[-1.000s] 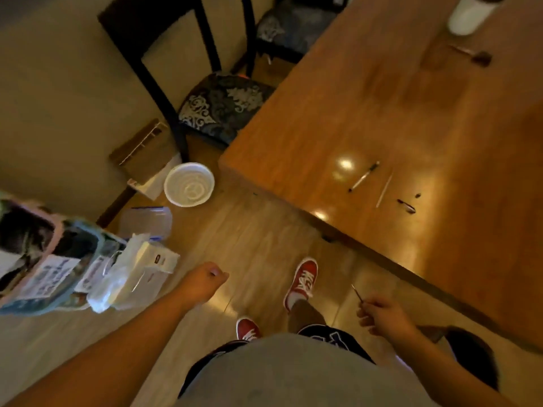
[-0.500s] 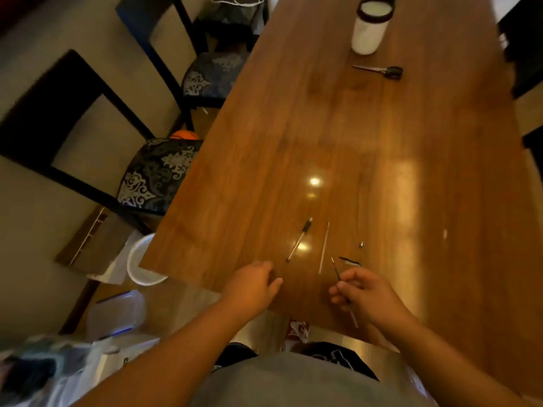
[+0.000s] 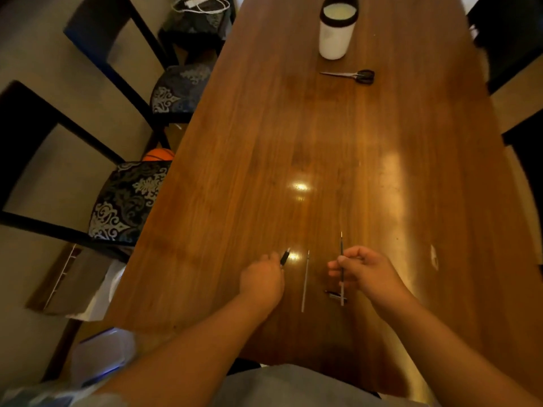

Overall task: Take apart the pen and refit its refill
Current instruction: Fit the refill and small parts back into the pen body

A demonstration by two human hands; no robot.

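Closing over the pen barrel [image 3: 284, 257] at the near end of the wooden table [image 3: 382, 142], left hand [image 3: 261, 282] with fingers curled tight around it, only the dark grip end and pale tip poking out past the knuckles. Just right of that, lying flat and untouched on the wood, a thin pale tube [image 3: 305, 282]; then the dark refill [image 3: 342, 268], pinched between thumb and fingertips of the right hand [image 3: 364, 273] and pointing away, its lower end crossing over a small dark clip piece [image 3: 333, 295] on the table. Farther off along the table, scissors [image 3: 351, 75] and a white cup [image 3: 337, 27], well apart from both hands.
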